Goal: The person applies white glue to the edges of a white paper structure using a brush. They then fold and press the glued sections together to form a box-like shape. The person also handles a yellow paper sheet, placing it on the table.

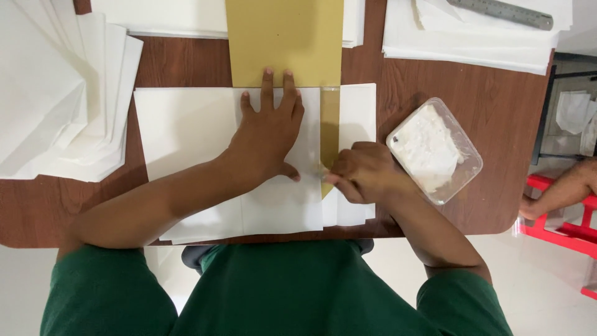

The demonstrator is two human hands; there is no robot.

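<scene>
On the brown tabletop [186,68] lies a white sheet [186,130] with a gold card [283,40] reaching away to the far side. The left hand [267,134] lies flat, fingers spread, pressing the paper so it cannot slide. A thin gold strip [329,127] runs near to far. The right hand [364,171] pinches closed at its near end, maybe on a small tool.

Two hands [267,134], one paste tub [434,149], one ruler [500,12], perhaps four paper stacks [68,99].

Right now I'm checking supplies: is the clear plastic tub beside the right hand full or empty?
Partly full: white paste fills much of the clear plastic tub, which has no lid on.
</scene>
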